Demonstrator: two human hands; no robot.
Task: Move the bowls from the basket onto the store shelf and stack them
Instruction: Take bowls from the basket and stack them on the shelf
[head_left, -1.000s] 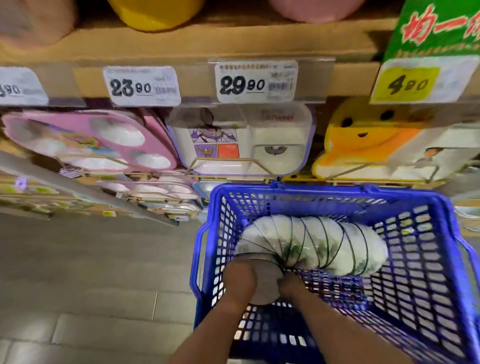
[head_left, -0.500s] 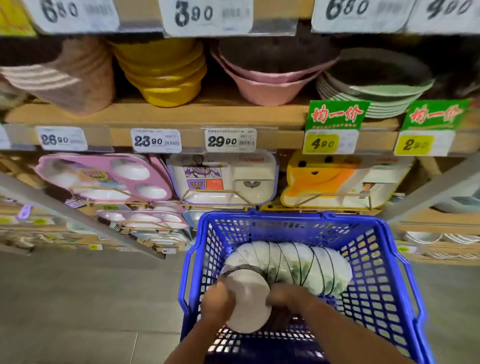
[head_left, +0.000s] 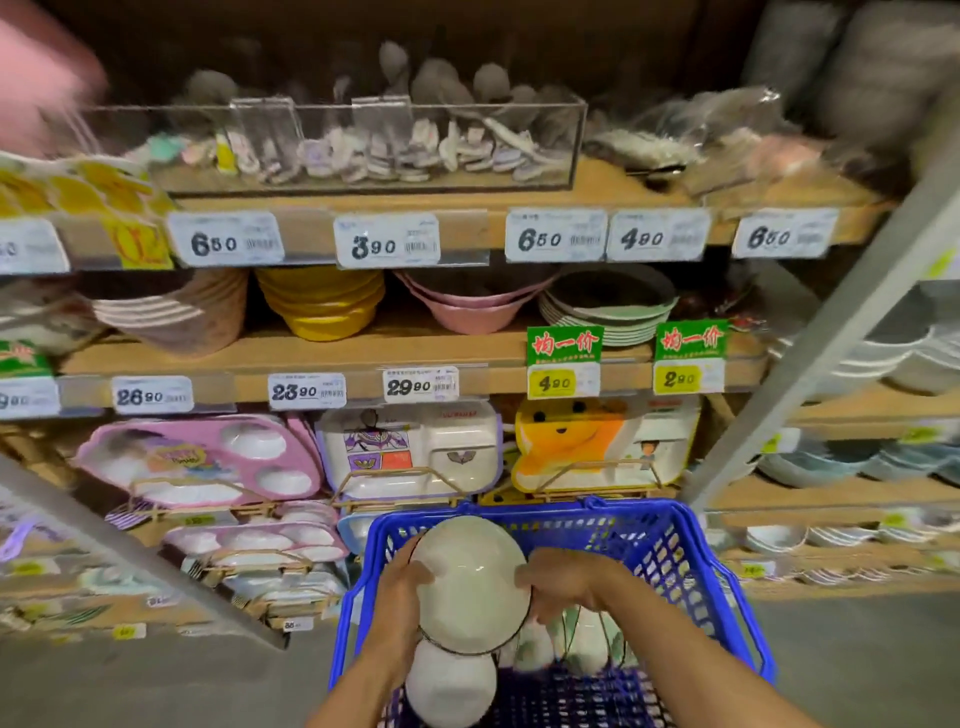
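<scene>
A blue plastic basket (head_left: 691, 561) stands low in the middle of the view. Both hands hold one white bowl (head_left: 470, 587) above it, its inside facing me. My left hand (head_left: 402, 597) grips the bowl's left rim and my right hand (head_left: 563, 584) grips the right rim. Several more white bowls with thin dark lines (head_left: 576, 642) lie in a row inside the basket, and another white bowl (head_left: 449, 686) shows just below the lifted one. The wooden store shelf (head_left: 415, 348) rises behind the basket.
The middle shelf holds brown, yellow (head_left: 322, 306) and pink bowls (head_left: 462, 309) and green plates (head_left: 613, 312). Children's divided trays stand on racks below it. A clear box of small items (head_left: 374, 145) sits on the upper shelf. Grey metal struts slant at left and right.
Both hands have lifted one bowl off the end of the row and raised it above the basket. The camera has tilted upward, bringing the higher shelves into view.
</scene>
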